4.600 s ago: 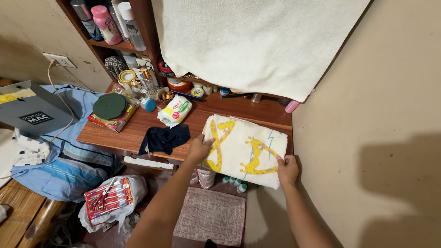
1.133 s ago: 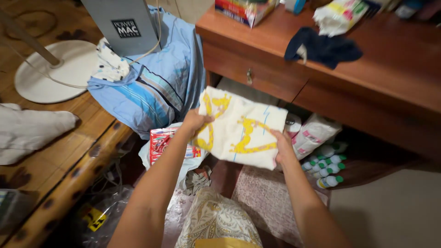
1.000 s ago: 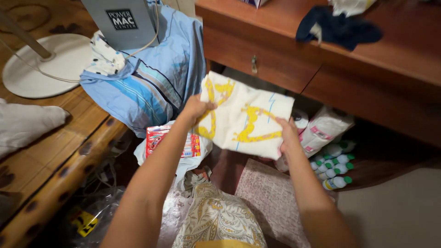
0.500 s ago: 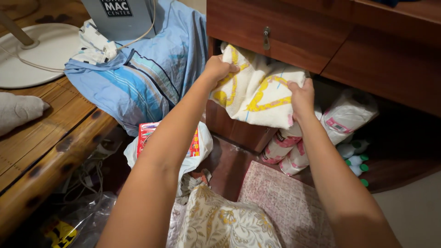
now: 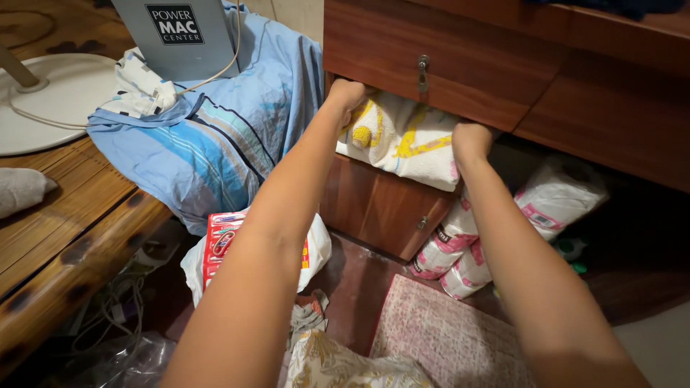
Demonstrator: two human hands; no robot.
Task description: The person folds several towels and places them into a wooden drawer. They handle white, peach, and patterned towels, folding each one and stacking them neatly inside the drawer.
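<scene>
Single head-worn view, close, angled down toward the wooden cabinet (image 5: pixel 445 65).

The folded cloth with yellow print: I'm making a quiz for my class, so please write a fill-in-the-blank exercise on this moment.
1. Both hands, left hand and right hand, grip the folded ____.
2. The cloth goes into the gap under the wooden ____.
3. The cloth's print is ____.
4. Paper rolls lie on the ____.

Missing words: cloth; drawer; yellow; floor

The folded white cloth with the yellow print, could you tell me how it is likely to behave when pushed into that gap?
The folded cloth probably bends rather than slides stiffly: it bunches where both hands press it. It looks light, and its front edge droops over the cabinet below.
</scene>
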